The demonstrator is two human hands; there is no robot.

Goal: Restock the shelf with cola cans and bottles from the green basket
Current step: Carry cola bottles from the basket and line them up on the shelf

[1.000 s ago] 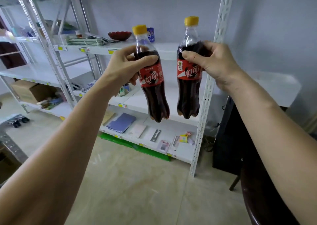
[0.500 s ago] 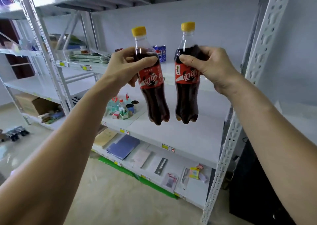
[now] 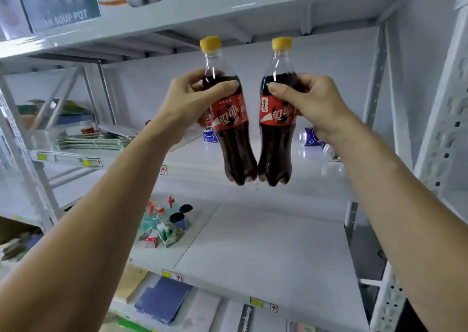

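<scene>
Shelf unit [image 3: 253,177]: cola bottles were the job, and I saw this white metal rack filling the view, several tiers, with small yellow tags along the front edges.
Middle tier: it lay behind both bottles — a blue can [image 3: 209,134] stood upright on it behind the left bottle, and two more blue cans [image 3: 311,136] lay tipped over near the right wrist.
Lower tier: I made out a cluster of small bottles and boxes [image 3: 164,226] at its left part.
Left hand [image 3: 192,103]: I had it raised, fingers and thumb curled round the shoulder of the left bottle, just above the red label.
Right hand [image 3: 311,101]: it was clamped the same way on the right bottle, thumb across the front.
Left bottle [image 3: 229,119]: dark cola, yellow cap, held in the air in front of the middle tier, leaning so its base swung rightward.
Right bottle [image 3: 277,121]: near upright, same cap and label — its base was touching or almost touching the left one's; I could not tell which.
</scene>
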